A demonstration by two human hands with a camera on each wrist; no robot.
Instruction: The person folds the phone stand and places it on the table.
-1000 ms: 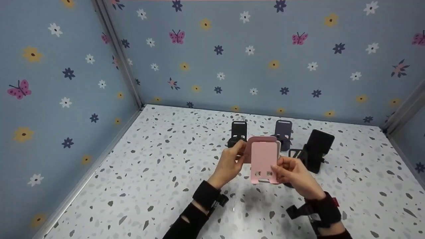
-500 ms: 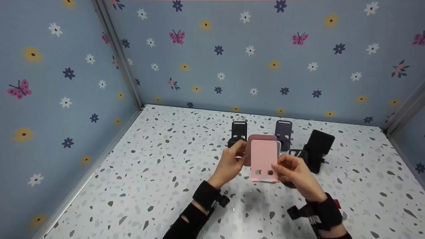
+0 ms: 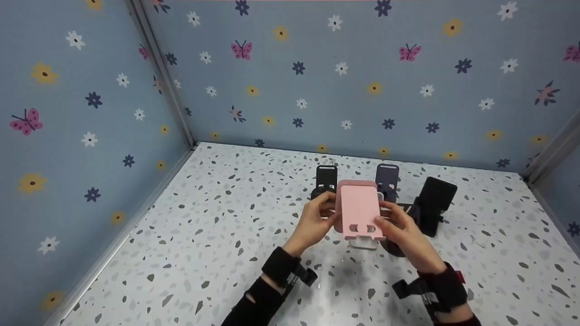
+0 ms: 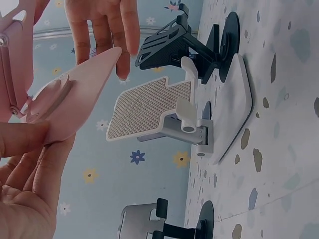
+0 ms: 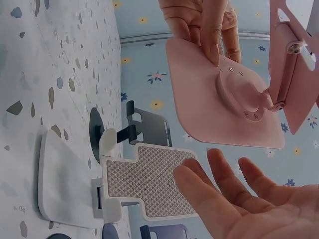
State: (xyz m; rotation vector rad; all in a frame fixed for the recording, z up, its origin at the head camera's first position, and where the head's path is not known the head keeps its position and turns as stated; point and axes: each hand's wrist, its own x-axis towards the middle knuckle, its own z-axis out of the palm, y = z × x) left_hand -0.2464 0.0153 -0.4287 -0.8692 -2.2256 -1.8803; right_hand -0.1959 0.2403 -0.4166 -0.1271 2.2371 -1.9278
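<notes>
A pink folding phone stand (image 3: 360, 203) is held up over the table between both hands. My left hand (image 3: 315, 222) grips its base plate by the edge, thumb on one face and fingers on the other, as the left wrist view shows. The thumb of my right hand (image 3: 404, 235) touches the lower right corner of the holder plate in the head view. In the right wrist view its fingers (image 5: 214, 189) stretch out loosely, apart from the base plate. The metal hinge (image 5: 294, 48) joins the holder to the round pivot (image 5: 244, 94).
A white phone stand (image 4: 149, 107) with a textured pad stands behind the pink one, mostly hidden in the head view. Farther back stand a black stand (image 3: 326, 174) and a purple stand (image 3: 387, 174). A larger black stand (image 3: 437, 197) is at right. Patterned walls (image 3: 317, 90) enclose the speckled table (image 3: 217, 235).
The pink holder plate has tilted and risen slightly, its lower lip moving up so more of the white stand shows below. The left hand has stayed nearly still; the right thumb has shifted slightly.
</notes>
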